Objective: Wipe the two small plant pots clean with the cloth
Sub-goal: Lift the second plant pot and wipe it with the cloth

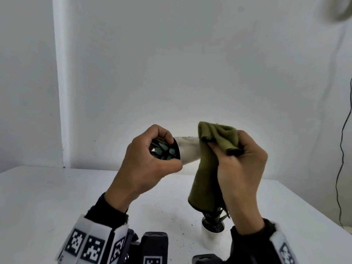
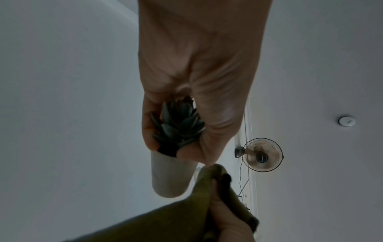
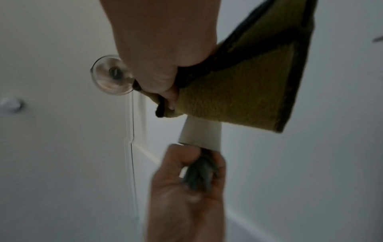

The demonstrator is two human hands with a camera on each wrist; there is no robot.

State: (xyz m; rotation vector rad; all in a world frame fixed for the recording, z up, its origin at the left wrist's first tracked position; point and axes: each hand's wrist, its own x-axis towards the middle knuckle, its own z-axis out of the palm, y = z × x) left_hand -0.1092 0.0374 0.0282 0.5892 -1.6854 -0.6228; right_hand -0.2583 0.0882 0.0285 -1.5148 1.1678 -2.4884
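My left hand (image 1: 150,159) holds a small white pot (image 1: 187,150) on its side in the air, fingers curled round its rim and the green succulent (image 1: 163,149) in it. Dark soil specks mark the pot's top side. My right hand (image 1: 242,164) grips an olive green cloth (image 1: 215,149) that is draped over the pot's base end. The left wrist view shows the pot (image 2: 171,176) and the cloth (image 2: 199,196) beside it. In the right wrist view the cloth (image 3: 238,91) covers the pot's (image 3: 200,132) far end. A second white pot (image 1: 212,238) with a spiky plant stands on the table below the cloth.
The white table (image 1: 57,197) has scattered soil crumbs (image 1: 181,220) near the standing pot. A white wall rises behind it. A dark cable (image 1: 342,149) hangs at the right edge. A wall fan (image 2: 262,154) shows in the left wrist view.
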